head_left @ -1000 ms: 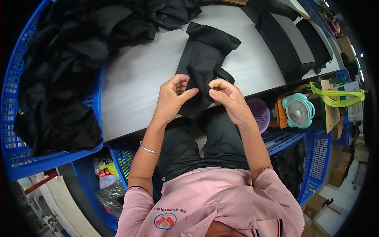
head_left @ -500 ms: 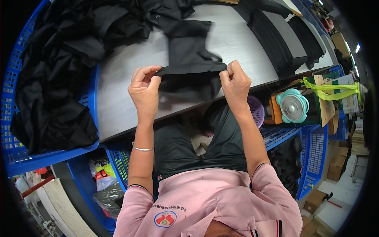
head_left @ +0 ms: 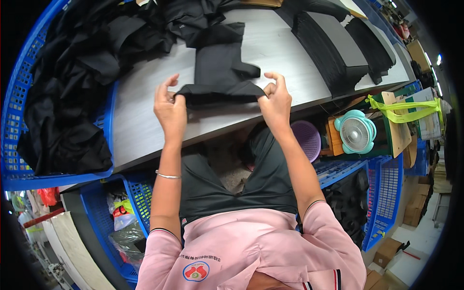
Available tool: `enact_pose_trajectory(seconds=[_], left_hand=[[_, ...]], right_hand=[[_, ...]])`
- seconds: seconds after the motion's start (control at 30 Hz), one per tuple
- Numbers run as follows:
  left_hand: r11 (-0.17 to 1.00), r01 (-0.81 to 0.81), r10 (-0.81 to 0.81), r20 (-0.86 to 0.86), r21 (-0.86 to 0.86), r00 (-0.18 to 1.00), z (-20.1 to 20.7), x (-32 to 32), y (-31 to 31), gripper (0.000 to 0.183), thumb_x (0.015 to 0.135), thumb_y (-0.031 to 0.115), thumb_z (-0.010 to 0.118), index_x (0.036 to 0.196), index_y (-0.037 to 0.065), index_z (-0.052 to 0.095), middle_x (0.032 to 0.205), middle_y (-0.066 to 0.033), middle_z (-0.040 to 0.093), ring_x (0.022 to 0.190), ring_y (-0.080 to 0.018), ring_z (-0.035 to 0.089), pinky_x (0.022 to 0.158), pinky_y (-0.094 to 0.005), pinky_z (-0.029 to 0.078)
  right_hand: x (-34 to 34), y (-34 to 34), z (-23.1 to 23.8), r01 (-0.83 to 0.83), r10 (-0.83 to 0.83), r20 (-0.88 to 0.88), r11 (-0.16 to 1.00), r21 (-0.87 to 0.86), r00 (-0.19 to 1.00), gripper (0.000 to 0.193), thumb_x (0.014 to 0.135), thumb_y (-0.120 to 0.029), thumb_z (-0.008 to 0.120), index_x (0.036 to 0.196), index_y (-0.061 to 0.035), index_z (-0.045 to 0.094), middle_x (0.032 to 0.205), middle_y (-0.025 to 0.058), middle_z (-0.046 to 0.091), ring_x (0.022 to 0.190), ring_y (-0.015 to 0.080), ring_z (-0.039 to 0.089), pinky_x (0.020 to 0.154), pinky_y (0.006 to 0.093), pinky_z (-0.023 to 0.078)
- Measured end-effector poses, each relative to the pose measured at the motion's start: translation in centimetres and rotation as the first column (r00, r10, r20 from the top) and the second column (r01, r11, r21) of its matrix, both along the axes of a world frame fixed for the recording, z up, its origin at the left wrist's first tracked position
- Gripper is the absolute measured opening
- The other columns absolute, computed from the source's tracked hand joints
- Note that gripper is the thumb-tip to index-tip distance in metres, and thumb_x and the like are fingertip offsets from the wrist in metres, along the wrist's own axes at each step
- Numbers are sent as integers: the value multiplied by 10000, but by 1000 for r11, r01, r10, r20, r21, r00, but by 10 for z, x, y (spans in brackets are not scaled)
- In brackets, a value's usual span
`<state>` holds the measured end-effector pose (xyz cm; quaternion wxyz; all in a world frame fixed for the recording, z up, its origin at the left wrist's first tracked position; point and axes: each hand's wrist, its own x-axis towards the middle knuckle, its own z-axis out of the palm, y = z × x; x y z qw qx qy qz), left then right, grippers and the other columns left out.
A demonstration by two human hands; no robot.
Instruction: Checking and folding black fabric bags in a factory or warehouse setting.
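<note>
A piece of black fabric lies stretched out on the grey table, its near edge folded into a raised band. At the left end of that band, my left hand pinches the cloth between thumb and fingers, with the index finger lifted. My right hand grips the opposite end, its index finger also raised. Between the two hands the edge is held fairly taut. Toward the far side, the cloth meets a heap of more black fabric.
A large blue basket heaped with black cloth stands at the left. Stacked black cut pieces lie at the far right of the table. Beyond the right-hand edge are a purple basket and a turquoise fan. Blue crates flank my legs.
Both hands have shifted slightly left with the fabric's edge. The loose part that hung blurred below the band no longer shows there, and the cloth lies flatter on the table.
</note>
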<state>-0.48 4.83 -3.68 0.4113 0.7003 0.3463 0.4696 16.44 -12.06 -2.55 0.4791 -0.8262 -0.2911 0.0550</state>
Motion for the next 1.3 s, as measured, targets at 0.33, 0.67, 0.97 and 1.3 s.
enact_pose_trajectory(seconds=[0.33,0.67,0.97,1.3], left_hand=[[557,830,-676,598,30,431,149,-20,-133,193,977,203,577,1056,27,596,1037,-176,622,859,-250,625,787,-403,536],[148,972,-650,759,183,-44,157,-41,-178,494,1022,425,392,943,13,653,999,-152,619,958,-240,586,922,-389,457],[-80,996,-508,859,30,-67,90,-36,-170,721,1058,561,224,1123,-8,664,1190,-146,599,1095,-260,553,1006,-365,410],[-198,807,-205,828,-557,521,-69,11,-189,871,858,666,596,1458,60,417,1396,-133,520,1289,-249,504,1109,-426,404]], right_hand=[[167,-51,56,155,-121,863,987,51,491,400,866,-305,751,1168,-63,647,1161,125,647,1094,307,610,905,426,501],[283,-72,64,351,-89,691,903,-248,717,410,931,-493,598,1185,-199,730,1224,109,679,1111,330,646,933,430,498],[70,-66,59,343,189,970,910,-232,155,272,836,-107,635,1109,-103,629,942,24,636,828,199,613,675,338,485],[-120,-132,11,-192,329,418,922,-337,847,418,913,-70,604,1319,7,543,1172,145,662,936,303,646,766,405,557]])
